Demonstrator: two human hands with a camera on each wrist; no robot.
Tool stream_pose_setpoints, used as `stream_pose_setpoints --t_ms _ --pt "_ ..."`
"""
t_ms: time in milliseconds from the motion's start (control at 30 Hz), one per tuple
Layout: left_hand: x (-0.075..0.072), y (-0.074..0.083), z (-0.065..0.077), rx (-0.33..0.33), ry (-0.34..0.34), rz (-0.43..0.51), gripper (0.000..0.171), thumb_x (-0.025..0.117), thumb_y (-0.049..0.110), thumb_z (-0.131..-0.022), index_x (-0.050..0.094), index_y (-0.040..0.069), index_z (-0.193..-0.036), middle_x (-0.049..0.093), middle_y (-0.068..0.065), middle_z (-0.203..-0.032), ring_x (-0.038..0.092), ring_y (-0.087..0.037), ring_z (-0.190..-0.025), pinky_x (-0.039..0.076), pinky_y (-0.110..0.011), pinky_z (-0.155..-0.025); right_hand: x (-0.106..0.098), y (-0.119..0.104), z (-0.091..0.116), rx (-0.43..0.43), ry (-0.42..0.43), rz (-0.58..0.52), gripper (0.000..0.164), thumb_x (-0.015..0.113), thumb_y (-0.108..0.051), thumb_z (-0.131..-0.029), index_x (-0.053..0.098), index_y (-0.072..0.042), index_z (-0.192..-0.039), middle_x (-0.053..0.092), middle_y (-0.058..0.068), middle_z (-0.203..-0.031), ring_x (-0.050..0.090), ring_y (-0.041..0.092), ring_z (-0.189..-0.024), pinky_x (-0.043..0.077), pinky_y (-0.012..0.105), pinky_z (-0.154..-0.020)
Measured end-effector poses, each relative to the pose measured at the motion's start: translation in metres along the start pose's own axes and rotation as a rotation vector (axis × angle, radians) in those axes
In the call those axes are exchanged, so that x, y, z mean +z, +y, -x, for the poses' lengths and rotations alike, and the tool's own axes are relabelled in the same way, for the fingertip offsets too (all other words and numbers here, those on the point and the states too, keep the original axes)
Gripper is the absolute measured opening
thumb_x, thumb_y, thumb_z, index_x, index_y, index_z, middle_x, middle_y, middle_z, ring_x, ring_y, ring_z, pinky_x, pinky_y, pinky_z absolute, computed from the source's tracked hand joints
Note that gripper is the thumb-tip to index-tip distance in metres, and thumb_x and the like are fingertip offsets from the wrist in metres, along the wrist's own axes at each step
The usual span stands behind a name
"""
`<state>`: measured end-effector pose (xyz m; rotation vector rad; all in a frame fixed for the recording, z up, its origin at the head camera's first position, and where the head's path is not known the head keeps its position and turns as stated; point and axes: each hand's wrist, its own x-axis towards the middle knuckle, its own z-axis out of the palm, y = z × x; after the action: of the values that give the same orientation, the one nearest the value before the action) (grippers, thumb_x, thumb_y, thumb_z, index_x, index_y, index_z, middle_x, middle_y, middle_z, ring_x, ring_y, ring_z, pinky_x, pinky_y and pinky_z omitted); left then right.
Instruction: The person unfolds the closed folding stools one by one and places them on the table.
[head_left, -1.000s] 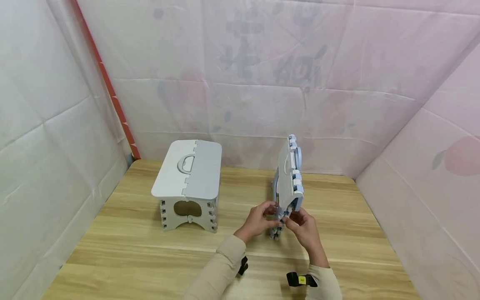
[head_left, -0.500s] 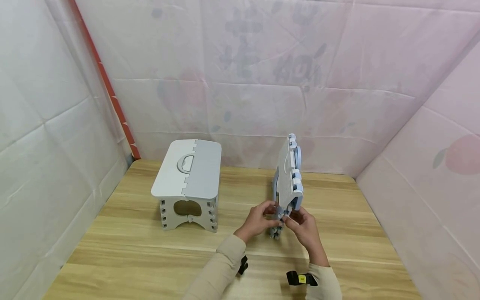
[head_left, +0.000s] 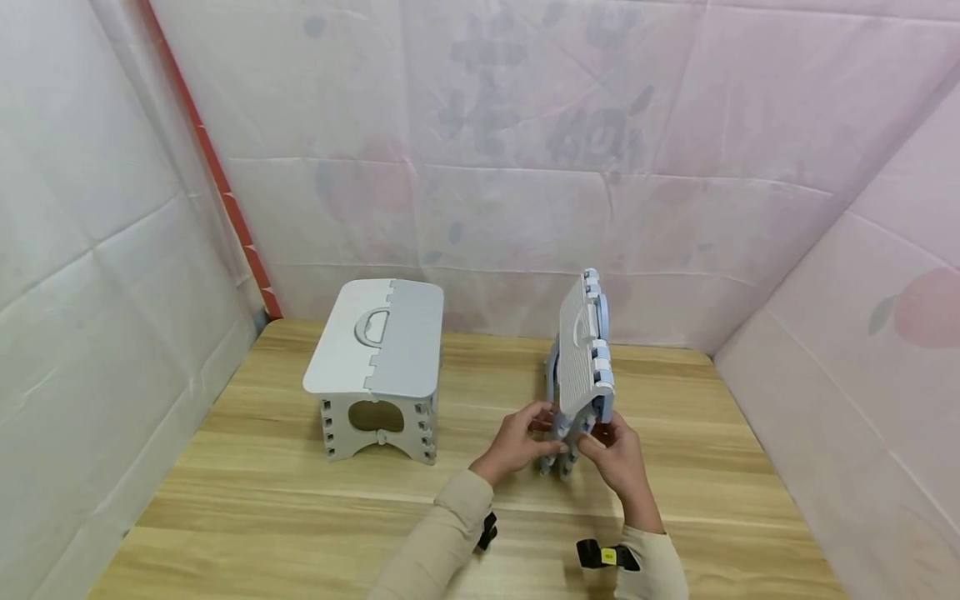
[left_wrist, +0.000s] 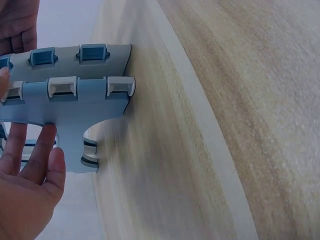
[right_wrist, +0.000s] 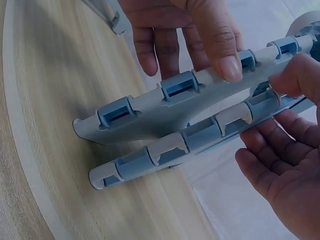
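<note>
A white and blue folding stool (head_left: pixel 581 346) stands half folded on the right side of the table, its seat tipped up almost upright. My left hand (head_left: pixel 516 443) pinches its left leg panel, thumb in front and fingers behind. On the other side my right hand (head_left: pixel 617 457) grips the right leg panel near its hinged edge. In the right wrist view the two leg panels (right_wrist: pixel 150 117) stand slightly apart in a narrow V, with the slotted hinge edges facing the camera. The left wrist view shows my left fingers (left_wrist: pixel 37 165) at the cutout of the nearer panel.
A second folding stool (head_left: pixel 375 337), grey and white, stands unfolded to the left with its handle slot on top. The wood-grain table (head_left: pixel 300 517) is enclosed by pale printed sheets (head_left: pixel 480 217) at the back and sides. Black straps (head_left: pixel 600 556) sit at both wrists.
My right hand has shifted slightly right with its leg panel, and the gap between the leg panels has widened. The seat has swung a little to the right. My left hand stays put.
</note>
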<state>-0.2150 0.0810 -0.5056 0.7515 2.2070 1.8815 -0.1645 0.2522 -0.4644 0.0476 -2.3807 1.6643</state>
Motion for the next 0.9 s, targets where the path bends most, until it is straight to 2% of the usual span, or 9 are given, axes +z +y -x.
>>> stream_pose_setpoints --t_ms 233,533,667,900 --pt "-0.001 0.002 0.001 0.020 -0.011 -0.042 0.048 0.076 0.016 -0.078 0.055 0.013 -0.121 0.060 0.001 -0.108 0.058 -0.014 -0.099 0.048 -0.032 -0.082 -0.003 0.001 0.000 -0.007 0.029 -0.012 0.042 0.061 0.014 -0.075 0.052 0.011 -0.116 0.058 0.023 -0.103 0.055 0.018 -0.091 0.045 0.017 -0.077" --pt "0.000 0.002 0.000 0.009 -0.007 -0.079 0.048 0.076 0.016 -0.078 0.054 0.015 -0.121 0.060 0.003 -0.106 0.059 -0.021 -0.099 0.049 -0.034 -0.082 -0.007 0.005 0.002 -0.004 0.080 -0.018 0.031 0.061 0.011 -0.078 0.056 0.011 -0.109 0.059 0.022 -0.101 0.056 0.009 -0.087 0.046 0.017 -0.074" --pt "0.001 0.002 0.000 0.008 -0.005 -0.100 0.048 0.076 0.016 -0.078 0.054 0.016 -0.121 0.060 0.003 -0.106 0.059 -0.019 -0.099 0.048 -0.034 -0.082 -0.009 0.006 0.004 -0.003 0.105 -0.004 0.030 0.062 0.009 -0.079 0.057 0.010 -0.108 0.060 0.020 -0.098 0.056 0.009 -0.085 0.046 0.017 -0.073" --pt "0.002 0.004 0.003 0.058 0.000 -0.130 0.047 0.075 0.018 -0.079 0.057 0.011 -0.122 0.060 0.000 -0.110 0.059 -0.015 -0.098 0.048 -0.034 -0.082 -0.013 0.009 0.005 -0.004 0.119 -0.046 0.029 0.061 0.009 -0.081 0.058 0.008 -0.109 0.061 0.012 -0.097 0.057 0.009 -0.086 0.047 0.018 -0.072"
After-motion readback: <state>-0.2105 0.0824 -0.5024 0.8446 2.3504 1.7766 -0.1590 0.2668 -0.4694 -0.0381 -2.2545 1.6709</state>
